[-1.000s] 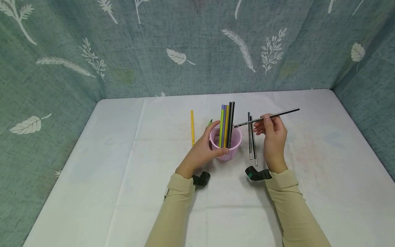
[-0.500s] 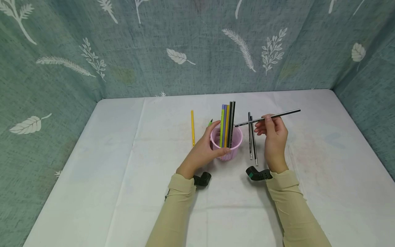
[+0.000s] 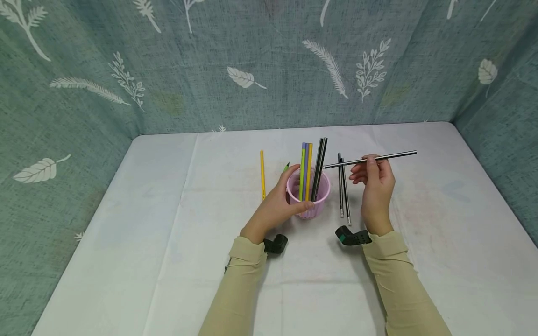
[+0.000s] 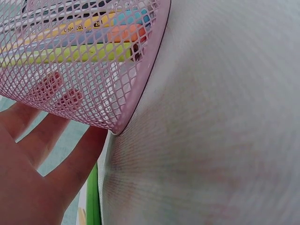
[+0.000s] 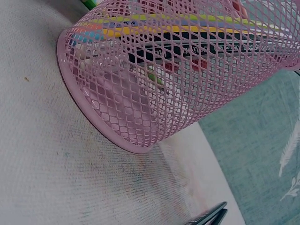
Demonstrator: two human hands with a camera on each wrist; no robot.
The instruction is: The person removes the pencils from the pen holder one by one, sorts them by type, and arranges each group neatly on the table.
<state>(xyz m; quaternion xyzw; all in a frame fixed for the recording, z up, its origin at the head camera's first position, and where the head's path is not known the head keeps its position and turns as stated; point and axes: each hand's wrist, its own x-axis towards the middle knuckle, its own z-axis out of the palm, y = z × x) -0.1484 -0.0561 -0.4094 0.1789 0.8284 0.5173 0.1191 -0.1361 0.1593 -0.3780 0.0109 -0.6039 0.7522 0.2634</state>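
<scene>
A pink mesh pencil cup [image 3: 308,213] stands on the table, gripped by my left hand [image 3: 275,198] round its left side. Inside it are a lime pencil [image 3: 301,175], a purple one, a yellow one [image 3: 309,168] and two black pencils [image 3: 320,161] that lean right. My right hand [image 3: 377,191] pinches a striped black pencil [image 3: 397,155] between thumb and fingers, nearly level, its left end at the cup's far right rim. Through the mesh [image 4: 79,98] in the left wrist view, coloured pencil ends show near the base. The right hand is out of its own wrist view.
Two black pencils [image 3: 345,196] with erasers lie right of the cup, under the held one. A yellow pencil [image 3: 262,172] lies to the left, and a green pencil [image 3: 286,166] is partly hidden behind my left hand. Patterned cloth [image 3: 269,65] walls the table's back and sides.
The held pencil has shifted slightly right and turned more level. In the cup, the two black pencils have tipped right, away from the yellow one. My left hand stays on the cup.
</scene>
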